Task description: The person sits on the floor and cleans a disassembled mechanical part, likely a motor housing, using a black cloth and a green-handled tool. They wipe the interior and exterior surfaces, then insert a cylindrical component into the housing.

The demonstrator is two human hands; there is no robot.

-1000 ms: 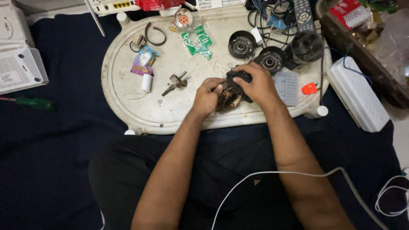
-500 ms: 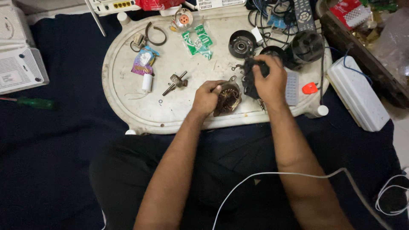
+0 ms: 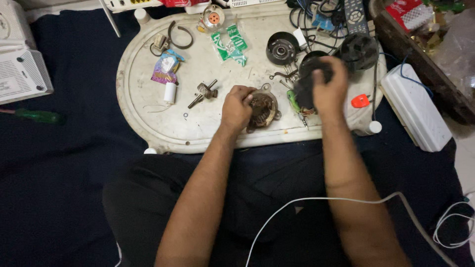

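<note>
My left hand [image 3: 236, 107] grips a round motor part with copper windings [image 3: 262, 110], which rests on the white oval tray [image 3: 143, 118] near its front edge. A short way right of it, my right hand [image 3: 328, 88] is closed over a black motor housing piece [image 3: 304, 81], lifted away from the wound part. A green-handled tool [image 3: 294, 101] lies between the two hands on the tray. A metal shaft with a rotor [image 3: 204, 92] lies left of my left hand.
The tray also holds a black round cap [image 3: 282, 48], a second black housing [image 3: 359, 51], a green packet [image 3: 231, 47], a white capacitor [image 3: 169, 92], a curved black strap [image 3: 180, 35] and tangled wires. A white box [image 3: 413, 111] sits right, a green screwdriver [image 3: 37, 116] left.
My right hand has pulled the black housing piece off the wound part and carried it right and away. My left hand has stayed on the wound part.
</note>
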